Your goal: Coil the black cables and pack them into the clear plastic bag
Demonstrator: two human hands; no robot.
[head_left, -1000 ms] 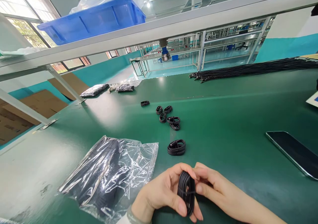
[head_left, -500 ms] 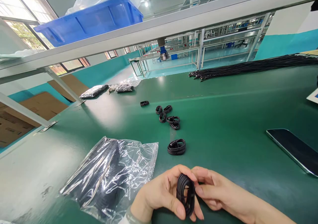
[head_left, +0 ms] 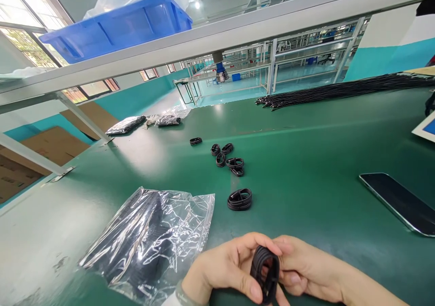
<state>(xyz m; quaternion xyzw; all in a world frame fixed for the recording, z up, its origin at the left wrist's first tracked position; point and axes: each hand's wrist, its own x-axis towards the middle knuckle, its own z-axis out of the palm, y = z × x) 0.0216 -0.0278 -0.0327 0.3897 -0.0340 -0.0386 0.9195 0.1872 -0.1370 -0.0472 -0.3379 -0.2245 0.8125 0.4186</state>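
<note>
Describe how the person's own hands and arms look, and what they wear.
Both hands are bare, without gloves or rings visible. The left hand has a pale greenish band and a white sleeve edge at the wrist. The right hand leads into a bare forearm, no sleeve in view. Nails are short and unpainted.

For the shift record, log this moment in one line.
left hand + right hand: grip black coiled cable | beside: clear plastic bag | surface: green table
</note>
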